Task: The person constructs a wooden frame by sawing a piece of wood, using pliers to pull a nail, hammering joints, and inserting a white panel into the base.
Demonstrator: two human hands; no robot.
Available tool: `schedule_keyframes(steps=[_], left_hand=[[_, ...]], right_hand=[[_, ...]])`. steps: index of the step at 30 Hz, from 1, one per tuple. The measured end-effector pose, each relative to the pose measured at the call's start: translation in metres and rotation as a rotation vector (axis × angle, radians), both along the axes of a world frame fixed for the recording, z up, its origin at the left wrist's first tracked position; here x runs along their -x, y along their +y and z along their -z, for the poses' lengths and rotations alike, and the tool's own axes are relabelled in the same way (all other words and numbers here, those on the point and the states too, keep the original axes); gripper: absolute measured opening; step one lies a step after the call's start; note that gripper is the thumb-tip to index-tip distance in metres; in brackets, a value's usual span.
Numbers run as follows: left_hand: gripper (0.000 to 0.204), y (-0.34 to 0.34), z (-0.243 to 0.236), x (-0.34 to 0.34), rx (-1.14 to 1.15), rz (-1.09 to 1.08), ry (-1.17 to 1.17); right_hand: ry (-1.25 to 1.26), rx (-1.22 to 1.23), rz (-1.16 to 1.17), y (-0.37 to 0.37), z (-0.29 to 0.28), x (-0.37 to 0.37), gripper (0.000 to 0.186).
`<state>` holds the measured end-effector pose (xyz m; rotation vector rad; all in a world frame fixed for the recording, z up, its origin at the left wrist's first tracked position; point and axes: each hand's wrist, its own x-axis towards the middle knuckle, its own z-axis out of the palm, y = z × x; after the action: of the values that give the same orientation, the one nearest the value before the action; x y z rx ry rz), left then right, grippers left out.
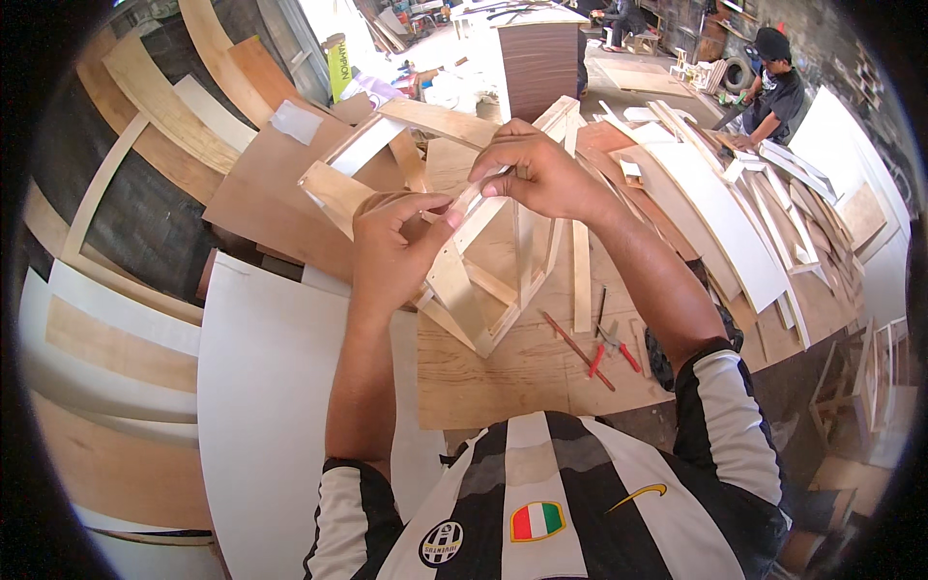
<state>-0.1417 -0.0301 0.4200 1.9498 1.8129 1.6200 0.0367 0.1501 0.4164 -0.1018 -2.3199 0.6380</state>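
Observation:
My left hand (pixel 406 232) and my right hand (pixel 532 174) pinch a narrow pale wooden piece (pixel 467 203) at the upper part of an open wooden frame (pixel 454 280). The frame, built of pale slats, rests tilted on a plywood board (pixel 503 387); how the piece joins it is partly hidden by my fingers. Right of the frame lie red-handled pliers (pixel 615 346), a reddish-brown stick (pixel 570 343), a thin dark tool (pixel 602 304) and a loose slat (pixel 581 280).
Wood panels (pixel 155 106) line the left, beside a large white board (pixel 261 387). Stacked white boards and offcuts (pixel 715 232) lie at the right, where another person (pixel 773 92) works. A dark-wood cabinet (pixel 536 68) stands behind the frame. A slatted wooden structure (pixel 860 377) is at the far right.

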Motion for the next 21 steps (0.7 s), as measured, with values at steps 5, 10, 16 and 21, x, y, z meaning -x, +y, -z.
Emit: schedule_keyframes(steps=[5,10,16,21], left_hand=[[0.021,-0.004,-0.005,0.0,0.15,-0.016,0.045],[0.019,-0.003,-0.009,-0.005,0.052,-0.049,0.159],[0.025,0.017,-0.029,-0.014,0.293,-0.037,-0.024],[0.023,0.035,-0.038,-0.024,0.282,0.026,0.212]], right_hand=[[0.072,0.012,0.023,0.003,0.008,-0.004,0.026],[0.298,0.09,0.21,0.014,0.021,-0.014,0.037],[0.319,0.031,0.156,0.02,0.036,-0.014,0.035],[0.344,0.054,0.121,0.023,0.036,-0.015,0.033]])
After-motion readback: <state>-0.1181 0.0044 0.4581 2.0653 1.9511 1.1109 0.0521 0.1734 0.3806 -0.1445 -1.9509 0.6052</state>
